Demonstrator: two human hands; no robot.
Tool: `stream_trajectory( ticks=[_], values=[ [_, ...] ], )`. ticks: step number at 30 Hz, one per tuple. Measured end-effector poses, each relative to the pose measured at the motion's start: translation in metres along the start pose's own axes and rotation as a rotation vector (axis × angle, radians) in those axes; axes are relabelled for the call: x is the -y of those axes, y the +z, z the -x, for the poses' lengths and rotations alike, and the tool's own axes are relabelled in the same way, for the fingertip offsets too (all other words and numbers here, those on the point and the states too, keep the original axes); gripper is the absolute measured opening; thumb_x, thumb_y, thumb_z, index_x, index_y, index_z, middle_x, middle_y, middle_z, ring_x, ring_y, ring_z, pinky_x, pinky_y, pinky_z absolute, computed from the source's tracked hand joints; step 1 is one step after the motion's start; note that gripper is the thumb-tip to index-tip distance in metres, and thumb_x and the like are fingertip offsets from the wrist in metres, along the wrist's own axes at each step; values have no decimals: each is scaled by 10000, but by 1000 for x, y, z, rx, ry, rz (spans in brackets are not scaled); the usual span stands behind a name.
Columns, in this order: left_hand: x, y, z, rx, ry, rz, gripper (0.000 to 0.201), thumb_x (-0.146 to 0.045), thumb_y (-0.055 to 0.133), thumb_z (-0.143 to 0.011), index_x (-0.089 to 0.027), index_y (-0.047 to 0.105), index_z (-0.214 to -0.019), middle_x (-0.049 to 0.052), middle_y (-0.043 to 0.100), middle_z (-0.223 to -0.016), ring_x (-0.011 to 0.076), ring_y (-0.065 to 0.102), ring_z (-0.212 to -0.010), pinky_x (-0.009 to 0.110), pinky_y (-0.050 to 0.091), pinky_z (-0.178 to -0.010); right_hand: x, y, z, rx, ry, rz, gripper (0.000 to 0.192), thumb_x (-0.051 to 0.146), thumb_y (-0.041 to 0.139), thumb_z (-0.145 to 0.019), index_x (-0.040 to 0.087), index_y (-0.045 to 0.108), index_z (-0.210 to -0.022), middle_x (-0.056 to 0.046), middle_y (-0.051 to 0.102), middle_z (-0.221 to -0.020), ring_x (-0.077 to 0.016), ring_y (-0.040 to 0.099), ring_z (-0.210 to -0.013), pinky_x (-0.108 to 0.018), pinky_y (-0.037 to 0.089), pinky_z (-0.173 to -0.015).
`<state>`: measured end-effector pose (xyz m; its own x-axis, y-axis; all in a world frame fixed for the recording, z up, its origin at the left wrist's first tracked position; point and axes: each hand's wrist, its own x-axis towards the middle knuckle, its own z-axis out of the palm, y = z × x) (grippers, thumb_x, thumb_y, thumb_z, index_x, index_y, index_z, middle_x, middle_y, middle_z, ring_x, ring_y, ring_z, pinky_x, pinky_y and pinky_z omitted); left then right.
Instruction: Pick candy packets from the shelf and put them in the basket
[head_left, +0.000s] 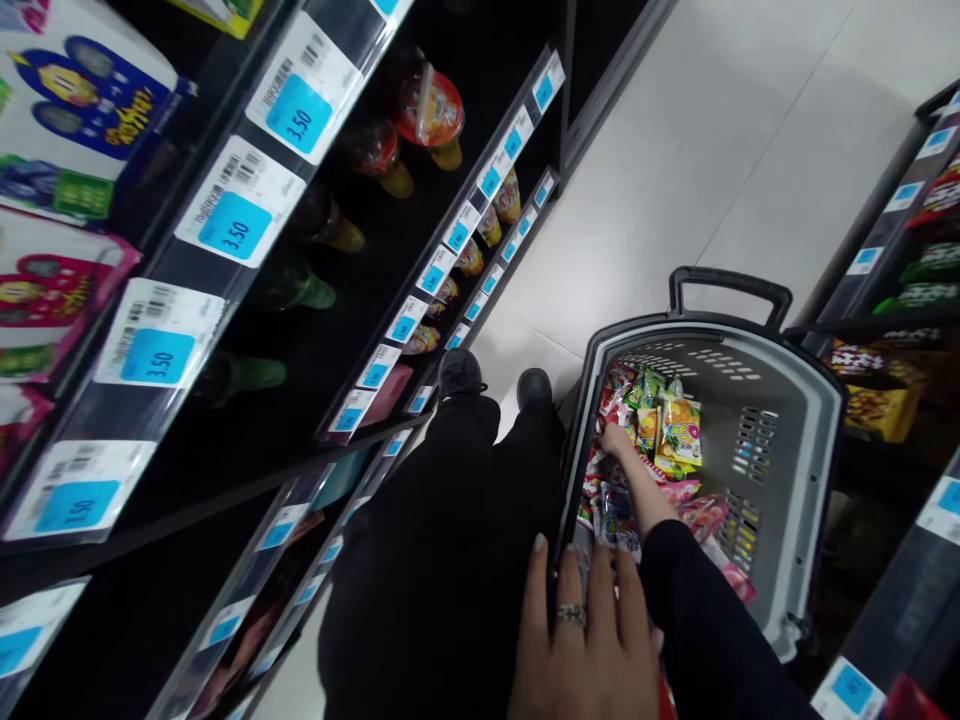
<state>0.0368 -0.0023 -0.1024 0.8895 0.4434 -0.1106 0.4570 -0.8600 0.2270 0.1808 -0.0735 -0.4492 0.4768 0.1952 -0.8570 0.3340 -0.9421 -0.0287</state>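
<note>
My left hand (pixel 589 630), with a ring on one finger, is in the foreground at the near left rim of a grey shopping basket (pixel 780 400). Its fingers are stretched out, back of the hand upward. A bit of something red shows below its thumb. Inside the basket, my right hand (pixel 616 440) reaches down among small candy packets (pixel 649 390), its fingers curled and mostly hidden. What it grips, if anything, I cannot make out. Near it lie a yellow packet (pixel 680 432), a dark blue packet (pixel 619 515) and pink packets (pixel 705 515).
Shelves with price labels (pixel 236 225) run along the left, holding bottles (pixel 394 170) and boxed or bagged goods (pixel 90 90). Another shelf of snack bags (pixel 877 400) stands right behind the basket. Pale floor tiles (pixel 660 180) lie ahead of my shoes (pixel 534 388).
</note>
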Motion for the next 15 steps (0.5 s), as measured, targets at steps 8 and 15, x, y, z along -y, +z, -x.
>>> stream_trajectory(
  ticks=[8, 15],
  values=[
    [0, -2, 1, 25, -7, 11, 306, -371, 536, -860, -181, 676, -1056, 16, 736, -1011, 227, 628, -921, 447, 353, -969, -11, -15, 49, -185, 82, -80, 270, 348, 535, -932, 150, 580, -1110, -73, 627, -1059, -194, 622, -919, -399, 516, -818],
    [-1, -3, 2, 46, -13, 2, 310, -356, 542, -853, -181, 663, -1079, 12, 737, -1018, 228, 636, -926, 441, 363, -965, -3, -46, 9, -359, 139, -170, 304, 361, 524, -935, 150, 554, -1151, -73, 614, -1074, -198, 616, -920, -401, 512, -811]
  ],
)
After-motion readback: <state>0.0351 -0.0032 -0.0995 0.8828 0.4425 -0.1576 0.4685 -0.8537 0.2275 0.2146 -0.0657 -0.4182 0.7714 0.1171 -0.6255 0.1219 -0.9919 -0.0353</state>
